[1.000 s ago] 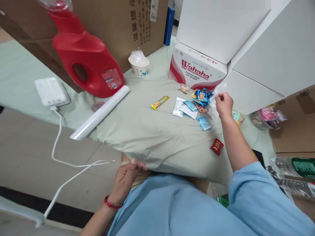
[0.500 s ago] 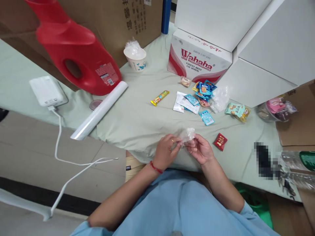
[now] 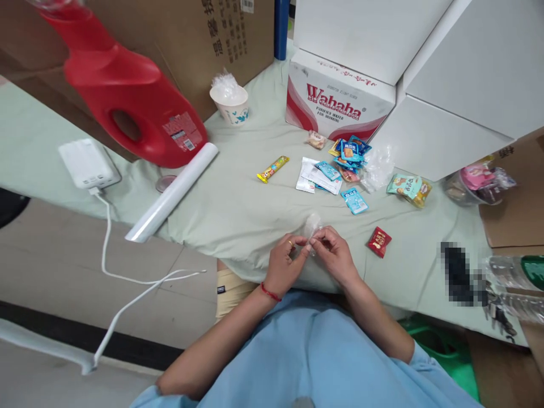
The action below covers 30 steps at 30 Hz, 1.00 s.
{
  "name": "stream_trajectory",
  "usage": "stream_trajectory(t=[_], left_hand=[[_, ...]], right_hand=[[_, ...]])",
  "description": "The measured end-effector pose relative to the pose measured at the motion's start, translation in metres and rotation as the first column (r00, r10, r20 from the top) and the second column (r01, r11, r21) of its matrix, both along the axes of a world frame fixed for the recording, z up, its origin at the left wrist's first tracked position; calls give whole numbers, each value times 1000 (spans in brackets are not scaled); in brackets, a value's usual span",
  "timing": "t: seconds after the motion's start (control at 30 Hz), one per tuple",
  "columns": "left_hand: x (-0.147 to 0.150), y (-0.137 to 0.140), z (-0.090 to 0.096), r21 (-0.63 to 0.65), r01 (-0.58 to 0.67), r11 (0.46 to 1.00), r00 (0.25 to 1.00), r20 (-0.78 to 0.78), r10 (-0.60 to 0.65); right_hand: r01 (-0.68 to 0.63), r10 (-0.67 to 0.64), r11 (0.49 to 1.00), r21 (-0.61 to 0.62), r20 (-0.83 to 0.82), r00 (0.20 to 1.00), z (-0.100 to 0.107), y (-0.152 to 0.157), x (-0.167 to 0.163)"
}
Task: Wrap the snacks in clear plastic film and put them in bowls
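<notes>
Both hands meet over the near edge of the green cloth, pinching a crumpled clear plastic bag (image 3: 313,222). My left hand (image 3: 285,262), with a ring and a red bracelet, closes thumb and fingers on the bag's left side. My right hand (image 3: 335,253) pinches it from the right, fingertips almost touching the left ones. A red snack packet (image 3: 379,242) lies to the right of my right hand. Beyond the hands are a blue packet (image 3: 354,201), white sachets (image 3: 305,176), a yellow snack stick (image 3: 272,169) and a heap of small snack packets (image 3: 350,152).
A paper cup (image 3: 232,106) stuffed with plastic stands at the back. At left are a red jug (image 3: 140,107), a white roll (image 3: 172,192) and a white power bank (image 3: 88,163) with a cable. A Wahaha carton (image 3: 338,99) and a snack tub (image 3: 459,190) are at right.
My right hand has turned over and come closer to the left, now pinching the bag beside the left fingertips. The bag has shifted slightly left and stands more upright.
</notes>
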<state>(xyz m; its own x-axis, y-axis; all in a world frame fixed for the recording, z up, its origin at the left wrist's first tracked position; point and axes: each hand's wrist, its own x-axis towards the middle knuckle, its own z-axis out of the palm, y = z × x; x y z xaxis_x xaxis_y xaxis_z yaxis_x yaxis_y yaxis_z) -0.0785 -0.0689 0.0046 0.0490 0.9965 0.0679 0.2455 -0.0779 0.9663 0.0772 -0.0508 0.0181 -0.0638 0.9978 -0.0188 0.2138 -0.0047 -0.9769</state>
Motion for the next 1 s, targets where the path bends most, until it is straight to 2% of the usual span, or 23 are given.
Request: stream_trajectory(t=[0.07, 0.17, 0.23, 0.33, 0.43, 0.5, 0.6, 0.67, 0.7, 0.77, 0.83, 0.9, 1.0], left_hand=[[-1, 0, -5, -40, -43, 998, 999, 24, 44], [-5, 3, -11, -175, -120, 977, 970, 190, 153], [-9, 6, -12, -263, -169, 950, 909, 330, 253], [-13, 11, -10, -352, -208, 913, 810, 462, 362], [-13, 15, -9, -389, -185, 902, 753, 534, 385], [-13, 17, -12, -386, -162, 908, 762, 536, 363], [-16, 16, -15, -313, -231, 921, 850, 396, 348], [-20, 14, -13, -141, -320, 937, 913, 218, 344], [-21, 12, -10, -20, -321, 947, 939, 127, 321], [-22, 9, -3, 209, -190, 959, 979, -37, 202], [-18, 7, 2, 330, 19, 944, 984, -173, 41], [-11, 10, 4, 338, 160, 927, 961, -269, -68], [-3, 16, -1, 283, 172, 944, 955, -281, -90]], right_hand=[[-65, 66, 998, -10, 10, 998, 3, 1, 1], [-69, 58, 995, -78, -134, 989, 3, 1, 8], [-25, -6, 993, -118, -257, 966, 1, 2, 17], [9, -83, 982, -186, -394, 915, 1, 4, 33], [-47, -102, 961, -273, -508, 856, 5, 5, 45], [-86, -115, 945, -317, -563, 818, 7, 4, 50], [-93, -160, 927, -363, -608, 777, 8, 2, 53], [-84, -179, 923, -375, -612, 770, 7, 1, 53], [-85, -176, 923, -377, -605, 777, 7, 1, 53], [-94, -150, 924, -370, -579, 801, 8, 0, 51], [-116, -109, 926, -359, -548, 829, 9, 1, 48], [-147, -52, 928, -341, -511, 858, 10, 1, 45], [-122, 5, 955, -270, -398, 917, 11, 2, 41]])
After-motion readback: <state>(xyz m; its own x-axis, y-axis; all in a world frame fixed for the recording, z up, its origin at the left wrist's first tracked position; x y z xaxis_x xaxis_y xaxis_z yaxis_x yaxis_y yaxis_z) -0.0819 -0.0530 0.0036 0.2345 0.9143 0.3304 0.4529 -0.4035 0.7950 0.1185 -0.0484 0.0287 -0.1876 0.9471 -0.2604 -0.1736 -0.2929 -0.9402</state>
